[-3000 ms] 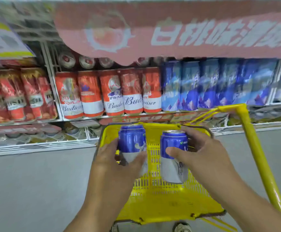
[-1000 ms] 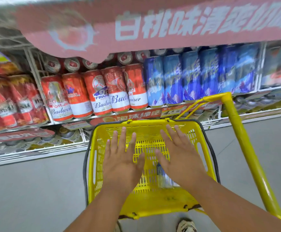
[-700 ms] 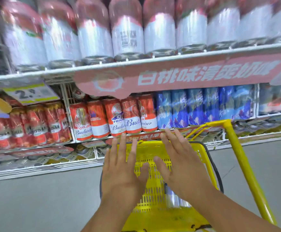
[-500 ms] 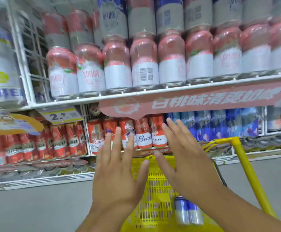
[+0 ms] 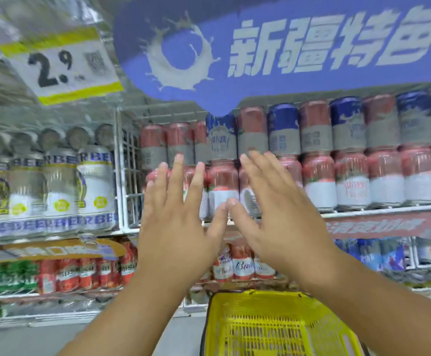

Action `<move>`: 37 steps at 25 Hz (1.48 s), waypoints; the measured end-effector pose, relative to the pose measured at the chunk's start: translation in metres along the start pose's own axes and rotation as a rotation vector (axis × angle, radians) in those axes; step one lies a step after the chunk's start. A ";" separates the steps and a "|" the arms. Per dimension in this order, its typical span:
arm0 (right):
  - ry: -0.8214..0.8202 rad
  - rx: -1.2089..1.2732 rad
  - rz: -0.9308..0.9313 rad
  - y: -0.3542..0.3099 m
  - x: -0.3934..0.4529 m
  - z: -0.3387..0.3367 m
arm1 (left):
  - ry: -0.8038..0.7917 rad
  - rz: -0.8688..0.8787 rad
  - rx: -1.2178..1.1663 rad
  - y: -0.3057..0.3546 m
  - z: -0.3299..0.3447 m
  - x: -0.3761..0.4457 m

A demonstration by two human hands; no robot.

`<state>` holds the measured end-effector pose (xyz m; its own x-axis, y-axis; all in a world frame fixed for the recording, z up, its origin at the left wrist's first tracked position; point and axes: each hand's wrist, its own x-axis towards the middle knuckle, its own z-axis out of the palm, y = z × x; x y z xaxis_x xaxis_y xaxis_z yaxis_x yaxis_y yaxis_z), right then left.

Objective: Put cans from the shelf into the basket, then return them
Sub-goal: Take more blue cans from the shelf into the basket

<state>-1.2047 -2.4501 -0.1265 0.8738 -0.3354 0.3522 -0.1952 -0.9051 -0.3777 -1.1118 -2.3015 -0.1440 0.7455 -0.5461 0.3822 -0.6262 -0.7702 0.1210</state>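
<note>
Your left hand (image 5: 177,222) is raised flat, fingers straight and spread, holding nothing. Your right hand (image 5: 276,214) is the same beside it: fingers straight, palm away from you, nothing in its grasp. The two thumbs nearly meet between them; whether they touch is not clear.

Both hands are up in front of the pink cans (image 5: 322,181) on the middle shelf (image 5: 388,209), with the fingertips pointing to about 12 o'clock. It is hard to say whether any fingertip reaches a can. A second tier of cans stands on top of the pink ones, and among it are blue cans (image 5: 283,129), at about 1 o'clock from your right hand.

The basket (image 5: 255,295) lies at 6 o'clock, below your right forearm; only its far rim and part of its mesh floor show, and no can shows in that part.

At 9 o'clock from your left hand stand white cans (image 5: 95,186). A price tag (image 5: 60,65) hangs at 11 o'clock, and a blue sign (image 5: 286,47) at 12 o'clock.
</note>
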 end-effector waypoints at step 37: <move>0.178 -0.250 0.624 0.078 0.172 0.001 | -0.143 -0.584 -0.698 0.029 0.051 0.170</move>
<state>-1.0690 -2.5781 -0.0966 0.4826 -0.8311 0.2763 -0.7528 -0.5548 -0.3542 -0.9916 -2.4333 -0.1225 0.9786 -0.2044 -0.0240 -0.1033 -0.5884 0.8019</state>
